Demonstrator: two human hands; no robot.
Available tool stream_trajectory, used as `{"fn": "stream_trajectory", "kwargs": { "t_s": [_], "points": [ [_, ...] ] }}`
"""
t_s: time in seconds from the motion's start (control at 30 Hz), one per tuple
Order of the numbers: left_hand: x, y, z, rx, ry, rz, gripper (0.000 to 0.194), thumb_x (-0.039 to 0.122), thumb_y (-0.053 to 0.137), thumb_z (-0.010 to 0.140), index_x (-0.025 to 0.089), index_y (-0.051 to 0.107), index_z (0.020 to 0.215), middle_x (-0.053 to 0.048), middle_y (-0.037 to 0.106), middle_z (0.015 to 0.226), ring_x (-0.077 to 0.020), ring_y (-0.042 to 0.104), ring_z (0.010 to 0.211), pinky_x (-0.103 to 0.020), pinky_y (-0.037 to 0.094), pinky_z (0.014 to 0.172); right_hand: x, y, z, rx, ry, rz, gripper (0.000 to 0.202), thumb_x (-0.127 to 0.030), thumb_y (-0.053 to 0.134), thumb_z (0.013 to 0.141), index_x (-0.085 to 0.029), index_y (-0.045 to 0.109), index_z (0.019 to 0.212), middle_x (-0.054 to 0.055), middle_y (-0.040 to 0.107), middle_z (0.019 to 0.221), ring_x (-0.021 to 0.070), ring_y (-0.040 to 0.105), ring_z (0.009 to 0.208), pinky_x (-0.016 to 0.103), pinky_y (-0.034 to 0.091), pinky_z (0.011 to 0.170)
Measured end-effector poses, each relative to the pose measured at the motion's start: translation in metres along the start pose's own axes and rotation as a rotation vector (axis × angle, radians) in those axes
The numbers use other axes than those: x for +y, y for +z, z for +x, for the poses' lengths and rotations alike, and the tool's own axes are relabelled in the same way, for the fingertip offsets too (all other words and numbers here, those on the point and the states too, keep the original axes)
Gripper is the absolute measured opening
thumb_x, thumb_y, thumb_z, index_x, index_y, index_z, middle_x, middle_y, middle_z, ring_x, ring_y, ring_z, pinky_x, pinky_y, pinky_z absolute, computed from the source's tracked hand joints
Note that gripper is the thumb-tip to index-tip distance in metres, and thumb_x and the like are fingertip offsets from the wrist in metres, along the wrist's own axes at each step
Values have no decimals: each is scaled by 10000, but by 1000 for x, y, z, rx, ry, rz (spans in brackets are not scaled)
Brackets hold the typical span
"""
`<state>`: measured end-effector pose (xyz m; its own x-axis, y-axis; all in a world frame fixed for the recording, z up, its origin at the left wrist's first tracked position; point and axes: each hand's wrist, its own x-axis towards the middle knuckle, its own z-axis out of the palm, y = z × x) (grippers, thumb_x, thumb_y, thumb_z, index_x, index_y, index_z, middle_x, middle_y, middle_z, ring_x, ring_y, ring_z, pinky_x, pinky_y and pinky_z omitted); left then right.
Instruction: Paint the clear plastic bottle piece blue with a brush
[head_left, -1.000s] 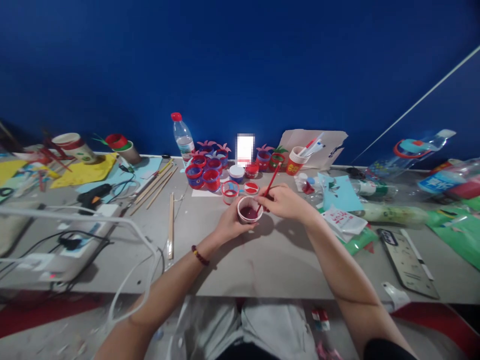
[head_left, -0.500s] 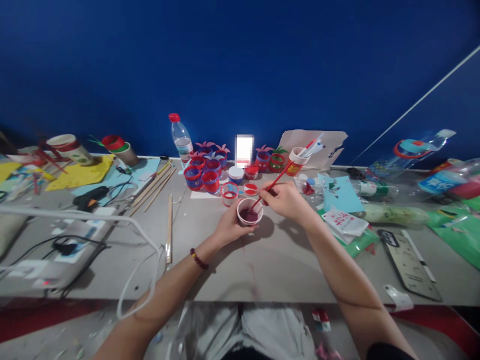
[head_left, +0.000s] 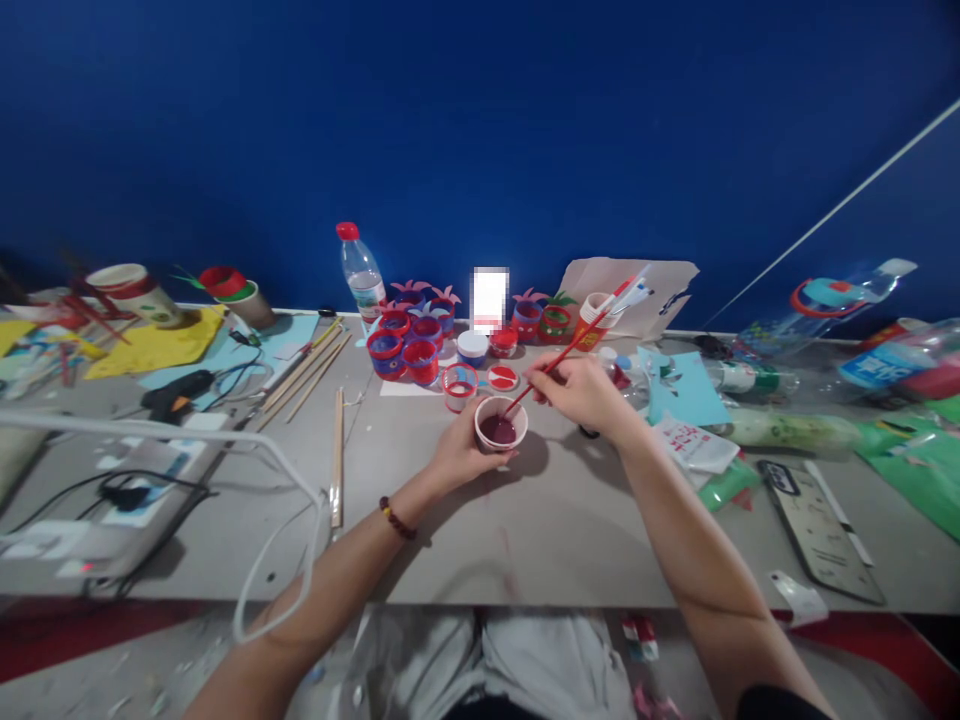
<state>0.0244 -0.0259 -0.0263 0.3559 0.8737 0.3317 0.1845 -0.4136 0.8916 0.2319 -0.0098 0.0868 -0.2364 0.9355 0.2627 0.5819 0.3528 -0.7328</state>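
Observation:
My left hand (head_left: pixel 463 446) is wrapped round a white paper cup (head_left: pixel 501 432) with dark red liquid inside, above the middle of the table. A red brush (head_left: pixel 559 358) slants down from upper right, its lower end in the cup. My right hand (head_left: pixel 574 388) pinches this brush a little above the rim. Just behind the cup are a clear cup with a red rim (head_left: pixel 459 387) and a red-and-white round lid (head_left: pixel 502 378). A white-lidded jar (head_left: pixel 472 347) and an open red jar (head_left: pixel 503 342) stand farther back.
Decorated red and purple cups (head_left: pixel 421 361) cluster at the back, near a red-capped bottle (head_left: pixel 363 275). Wooden sticks (head_left: pixel 337 460) and a power strip (head_left: pixel 135 500) lie left. On the right are a phone (head_left: pixel 817 530), blue paper (head_left: pixel 686 390) and plastic bottles.
My right hand and the brush have shifted slightly up and to the right, with the brush end still in the cup. My left hand holds the cup almost where it was.

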Motion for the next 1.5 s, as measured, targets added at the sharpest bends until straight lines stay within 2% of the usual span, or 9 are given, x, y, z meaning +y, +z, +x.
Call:
{"fn": "stream_trajectory", "kwargs": {
  "t_s": [0.1,0.27,0.47,0.67,0.8,0.93,1.2,1.37,1.5],
  "points": [
    [0,0,0,-3,10,-31,705,307,860,667,229,527,1284,-85,644,1250,-282,631,1141,-428,509,987,-11,8,-6,-55,-187,-164,241,-293,528,953,-185,720,853,83,767,928,230,711,897,349,513,838],
    [1,0,0,-26,-10,-66,673,310,853,681,213,529,1263,-86,662,1213,-271,652,1098,-403,525,946,-31,17,-10,-287,-227,-263,251,-196,501,955,-193,729,850,73,761,864,199,694,802,309,485,764],
    [1,0,0,-17,-8,-55,695,329,859,680,226,527,1282,-75,659,1226,-270,643,1111,-416,525,954,-22,15,-6,-202,-117,-184,359,-287,489,980,-175,708,720,34,689,643,154,614,592,289,469,669],
    [1,0,0,-15,-14,-48,712,318,863,677,228,518,1294,-77,660,1236,-272,644,1124,-413,528,956,-14,22,-4,-188,-167,-254,316,-224,499,966,-185,739,765,89,765,853,222,699,837,321,486,809],
    [1,0,0,-17,-34,-43,732,287,859,673,230,507,1312,-81,660,1253,-279,642,1143,-420,522,972,-20,20,-7,-138,-218,-230,283,-207,494,970,-183,746,843,87,768,876,203,695,792,294,479,742],
    [2,0,0,-21,-21,-33,701,294,846,686,224,513,1298,-78,660,1239,-275,642,1136,-419,520,971,-25,19,-9,-214,-189,-217,232,-221,526,960,-208,751,907,66,770,879,195,691,813,277,471,732],
    [2,0,0,-14,-10,-42,696,324,856,681,221,526,1285,-77,664,1218,-274,646,1108,-412,526,951,-19,18,-6,-213,-129,-152,330,-290,500,977,-183,735,772,47,724,704,170,646,670,285,479,695],
    [2,0,0,-17,-16,-47,699,324,859,671,230,530,1280,-81,660,1233,-281,644,1126,-417,524,963,-21,21,-6,-231,-120,-256,287,-219,509,953,-194,737,780,74,773,869,207,686,817,306,474,768],
    [2,0,0,-16,-30,-58,689,319,858,669,228,534,1271,-81,666,1225,-282,648,1125,-420,525,965,-27,16,-9,-179,-111,-280,242,-218,523,944,-199,739,835,66,772,862,200,682,780,289,457,713]
  ]
}}
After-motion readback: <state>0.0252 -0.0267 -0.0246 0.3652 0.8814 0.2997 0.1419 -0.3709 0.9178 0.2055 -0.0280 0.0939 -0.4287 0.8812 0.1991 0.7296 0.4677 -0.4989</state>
